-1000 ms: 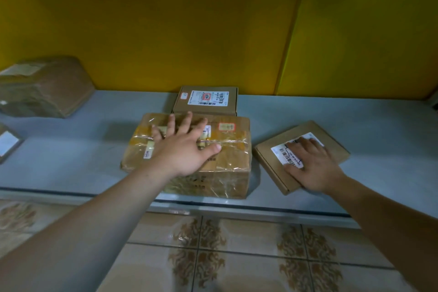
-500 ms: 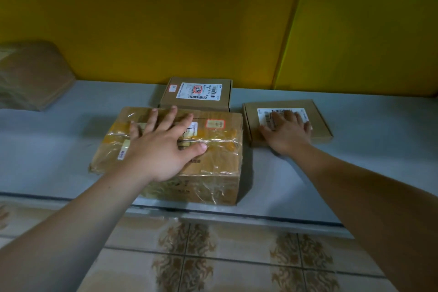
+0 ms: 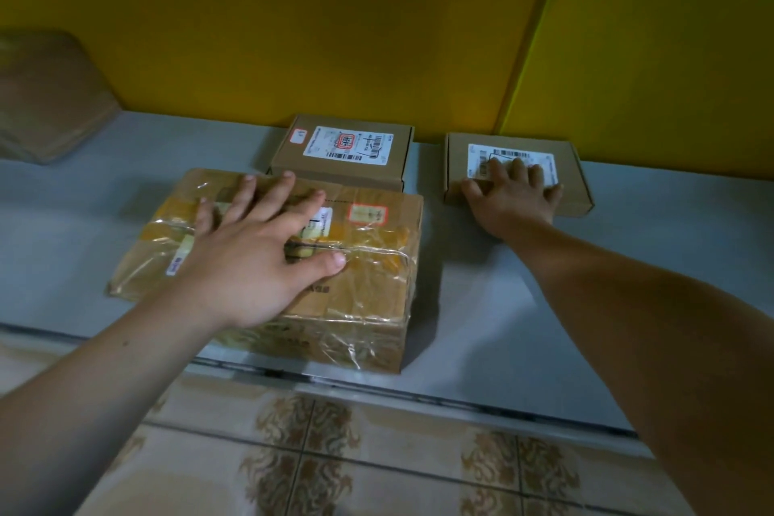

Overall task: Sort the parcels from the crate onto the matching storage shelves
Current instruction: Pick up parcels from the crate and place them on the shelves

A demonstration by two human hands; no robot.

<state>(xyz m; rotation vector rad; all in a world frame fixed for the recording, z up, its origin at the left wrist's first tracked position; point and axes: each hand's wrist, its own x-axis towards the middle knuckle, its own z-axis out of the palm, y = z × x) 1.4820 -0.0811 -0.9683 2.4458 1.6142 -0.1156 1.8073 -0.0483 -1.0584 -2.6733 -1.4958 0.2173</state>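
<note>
Where the smooth grey shelf (image 3: 670, 230) meets the yellow wall (image 3: 335, 33), three cardboard parcels lie. The left hand (image 3: 247, 268), fingers straight and spread, lies flat on the large box (image 3: 368, 264), glossy with wrinkled clear tape, near the front edge. The right hand (image 3: 513, 201), arm outstretched, rests with fingers slightly spread on the thin flat box (image 3: 456, 155) by the wall, beside a labelled carton (image 3: 289, 159).

four parcels (image 3: 368, 264) (image 3: 347, 165) (image 3: 458, 157) (image 3: 50, 96), two hands (image 3: 251, 260) (image 3: 513, 201), one shelf (image 3: 586, 285)
</note>
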